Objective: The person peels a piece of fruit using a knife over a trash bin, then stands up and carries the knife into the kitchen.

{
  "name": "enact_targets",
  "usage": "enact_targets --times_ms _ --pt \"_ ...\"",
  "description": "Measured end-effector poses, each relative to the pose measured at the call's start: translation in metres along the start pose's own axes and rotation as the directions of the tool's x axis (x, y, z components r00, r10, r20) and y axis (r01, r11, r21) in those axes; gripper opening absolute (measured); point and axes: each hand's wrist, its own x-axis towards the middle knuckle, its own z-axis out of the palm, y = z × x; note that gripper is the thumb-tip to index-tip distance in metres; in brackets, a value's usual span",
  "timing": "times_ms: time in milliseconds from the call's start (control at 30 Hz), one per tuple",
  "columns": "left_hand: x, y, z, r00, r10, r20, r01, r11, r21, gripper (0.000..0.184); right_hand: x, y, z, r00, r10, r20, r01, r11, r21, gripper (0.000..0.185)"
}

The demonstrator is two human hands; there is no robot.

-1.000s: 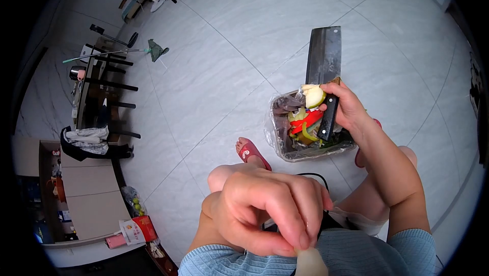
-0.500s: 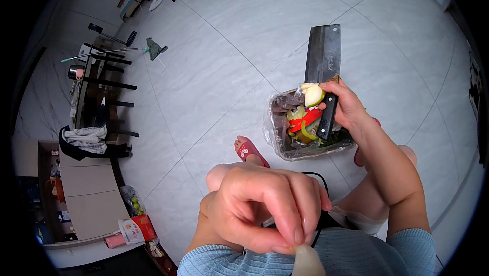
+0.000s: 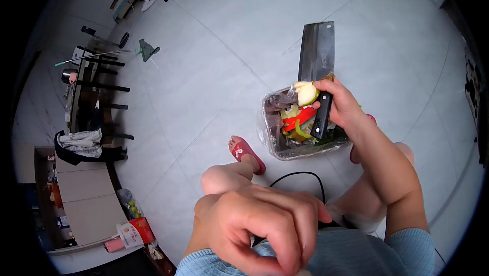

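My right hand [image 3: 337, 102] is closed on the black handle of a cleaver [image 3: 317, 52] and on a piece of pale fruit with green skin [image 3: 307, 94], over a lined waste bin [image 3: 270, 138]. The cleaver's wide blade points away from me. Red and green peelings [image 3: 298, 119] lie in the bin. Close to the camera, my left hand [image 3: 265, 225] has its fingertips pinched on a pale piece, of which only a sliver shows at the bottom edge.
Red slippers [image 3: 245, 155] are on my feet beside the bin. A black cable [image 3: 305, 173] curves between my legs. At left are chairs [image 3: 109, 86], a jacket [image 3: 84, 143], a cabinet [image 3: 89, 194], a bag of green fruit [image 3: 132, 207] and a red box [image 3: 142, 230].
My left hand has moved down toward me, taking the pale piece almost out of view. The view has shifted slightly; my right hand keeps the cleaver and fruit over the bin.
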Motion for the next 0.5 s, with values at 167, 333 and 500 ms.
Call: enact_targets --times_ms 167,333,500 --pt "0.002 -0.001 0.001 0.995 0.066 -0.080 -0.066 0.998 0.000 0.011 0.003 0.002 -0.003 1.000 -0.001 0.007 0.001 1.000 -0.015 0.025" --pt "0.004 -0.004 0.001 0.982 0.143 -0.124 -0.142 0.990 0.011 0.011 0.007 0.003 -0.005 1.000 0.006 0.004 -0.006 1.000 0.001 0.024" --pt "0.003 0.014 0.008 0.976 -0.080 -0.202 0.090 0.995 0.040 0.015 0.007 0.003 -0.005 1.000 0.015 0.021 -0.015 1.000 0.014 0.024"
